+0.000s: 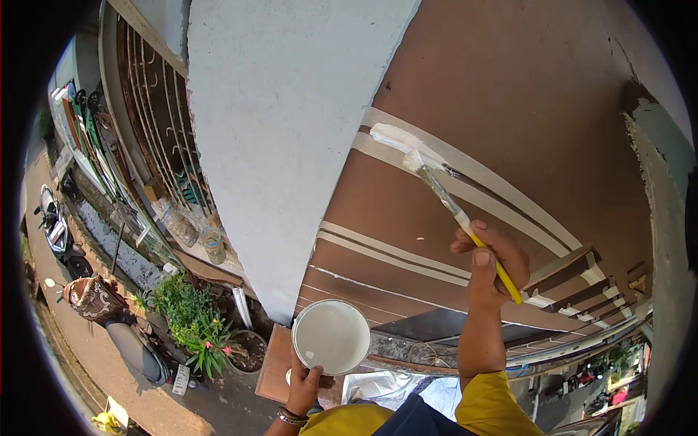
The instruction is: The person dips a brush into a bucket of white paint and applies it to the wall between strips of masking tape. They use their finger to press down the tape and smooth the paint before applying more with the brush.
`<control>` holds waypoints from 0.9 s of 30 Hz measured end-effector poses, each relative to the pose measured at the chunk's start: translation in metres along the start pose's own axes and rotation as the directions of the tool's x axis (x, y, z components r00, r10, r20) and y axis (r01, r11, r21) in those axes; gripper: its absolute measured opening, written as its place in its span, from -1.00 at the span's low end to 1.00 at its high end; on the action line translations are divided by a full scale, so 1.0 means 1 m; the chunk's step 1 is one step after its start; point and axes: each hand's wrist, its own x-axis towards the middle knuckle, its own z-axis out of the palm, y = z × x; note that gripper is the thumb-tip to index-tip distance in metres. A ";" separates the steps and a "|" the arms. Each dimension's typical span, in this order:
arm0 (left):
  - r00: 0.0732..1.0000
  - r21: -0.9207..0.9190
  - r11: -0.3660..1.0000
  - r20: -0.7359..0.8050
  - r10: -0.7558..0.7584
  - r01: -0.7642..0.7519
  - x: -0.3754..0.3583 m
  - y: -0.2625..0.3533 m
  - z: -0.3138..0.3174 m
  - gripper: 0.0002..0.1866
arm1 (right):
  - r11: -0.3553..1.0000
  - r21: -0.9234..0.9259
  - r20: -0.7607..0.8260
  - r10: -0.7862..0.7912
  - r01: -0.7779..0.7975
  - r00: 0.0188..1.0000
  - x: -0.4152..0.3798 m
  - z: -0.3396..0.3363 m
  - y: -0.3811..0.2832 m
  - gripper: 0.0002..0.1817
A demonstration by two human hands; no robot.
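My right hand (494, 261) is closed around the yellow handle of a paintbrush (445, 195). Its white-coated bristles are at the brown wall (509, 87), over a patch of wet white paint (392, 136) between two pale strips of masking tape (502, 225). Whether the tips press on the wall is hard to tell. Lower down, my left hand (305, 381) grips a round white paint tub (331, 338) by its near side. Pale grey-white paint seems to fill the inside, with a small lighter spot near its left edge.
A light grey pillar (283, 109) borders the brown wall on the left. More taped stripes (392, 254) run below. Potted plants (185, 316), a parked motorbike (134, 349) and glass jars (213, 245) on a ledge are at the left. Plastic sheeting (400, 389) lies below me.
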 end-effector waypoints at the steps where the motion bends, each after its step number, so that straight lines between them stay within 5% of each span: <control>1: 1.000 -0.009 1.000 0.003 -0.003 0.003 0.000 -0.002 0.000 -0.15 | 0.999 0.036 0.016 -0.002 0.001 1.000 0.004 0.007 0.004 -0.75; 5: 1.000 -0.010 0.999 0.005 -0.030 0.030 -0.003 0.000 -0.001 -0.14 | 0.981 0.176 0.039 0.078 -0.084 0.996 0.018 0.022 0.014 -0.75; 8: 0.999 0.005 1.000 -0.048 -0.010 0.010 -0.007 0.003 0.005 -0.50 | 0.977 0.197 0.046 0.078 -0.086 0.996 0.024 0.027 0.017 -0.75; 17: 0.998 -0.015 1.000 -0.068 0.020 -0.021 -0.007 0.000 0.006 -0.44 | 0.996 0.058 0.017 -0.069 0.068 0.997 0.015 0.044 0.027 -0.74; 20: 0.999 -0.028 0.999 -0.030 -0.039 0.038 -0.004 -0.004 -0.001 -0.14 | 0.996 0.054 -0.008 -0.067 0.067 0.998 0.011 0.050 0.030 -0.74; 27: 0.999 -0.015 1.000 -0.031 -0.016 0.016 -0.005 -0.002 -0.002 -0.20 | 0.997 0.009 -0.010 -0.080 0.080 0.997 0.004 0.056 0.033 -0.74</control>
